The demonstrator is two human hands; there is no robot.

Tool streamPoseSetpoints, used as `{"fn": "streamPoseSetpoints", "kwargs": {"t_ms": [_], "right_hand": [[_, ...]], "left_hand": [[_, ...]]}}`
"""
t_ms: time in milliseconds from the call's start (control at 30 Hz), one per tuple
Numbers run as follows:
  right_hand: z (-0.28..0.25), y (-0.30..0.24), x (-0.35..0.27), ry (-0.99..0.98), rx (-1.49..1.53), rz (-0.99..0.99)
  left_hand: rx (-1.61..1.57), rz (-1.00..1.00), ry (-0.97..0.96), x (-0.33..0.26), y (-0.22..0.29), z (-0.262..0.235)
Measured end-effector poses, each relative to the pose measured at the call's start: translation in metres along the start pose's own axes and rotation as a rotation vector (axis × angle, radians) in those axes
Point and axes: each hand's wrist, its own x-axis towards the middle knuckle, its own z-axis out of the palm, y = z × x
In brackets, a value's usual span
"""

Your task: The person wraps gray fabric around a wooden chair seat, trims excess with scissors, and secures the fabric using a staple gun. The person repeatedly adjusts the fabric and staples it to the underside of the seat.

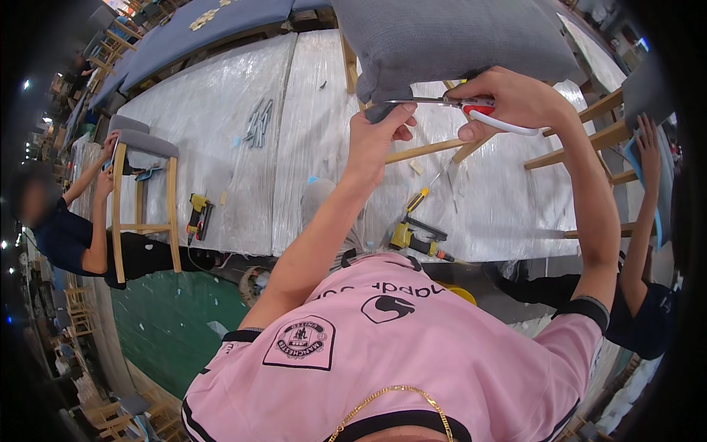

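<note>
One grey upholstered chair piece (449, 37), padded, with pale wooden legs, at the top centre of the frame, above a worktable (199, 103) wrapped in clear plastic. One grey fabric flap (379, 113), at the near left corner of that piece; the left hand (378, 140), upper centre, has it pinched between thumb and fingers, closed tight. One pair of scissors (475, 107), red and white handle, steel blades pointing left across the flap, close by the left thumb; the right hand (512, 103), upper right of centre, is wrapped about the handle. How far the blades stand apart I cannot tell from where I stand. One screwdriver (419, 199), yellow handle, on the table below the hands. One nail gun (420, 238), yellow and black, just beneath it; a second nail gun (198, 215), similar, left of centre. One loose bundle of metal rods (258, 124), upper left of centre. Several blue-grey padded panels (199, 33), upper left, with small pale pieces (211, 18) lying on them. One co-worker (66, 228), left edge, dark shirt, both hands at a small chair (151, 144) with a grey seat. Another co-worker (652, 313), right edge, one arm raised. Green flooring (166, 324), lower left.
</note>
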Motion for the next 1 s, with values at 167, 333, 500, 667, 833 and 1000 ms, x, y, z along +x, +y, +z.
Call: {"fn": "streamPoseSetpoints", "kwargs": {"t_ms": [167,333,500,667,833,1000], "right_hand": [[-0.001,-0.004,0.001,0.035,0.001,-0.018],[0.002,-0.002,0.003,0.055,0.018,0.004],[-0.005,-0.006,0.002,-0.025,-0.005,0.023],[0.008,0.003,0.005,0.005,0.134,0.015],[0.011,-0.008,0.011,0.033,0.106,0.023],[0.012,-0.008,0.009,-0.013,0.18,0.061]], "left_hand": [[-0.002,-0.024,0.029,-0.001,0.001,0.002],[-0.009,-0.021,0.018,-0.001,0.003,0.002],[-0.004,-0.011,0.006,-0.005,0.003,0.001],[0.018,0.019,-0.004,-0.007,0.003,0.004],[0.045,0.06,-0.006,-0.005,0.001,-0.002],[0.035,0.073,-0.024,-0.005,0.002,0.001]]}}
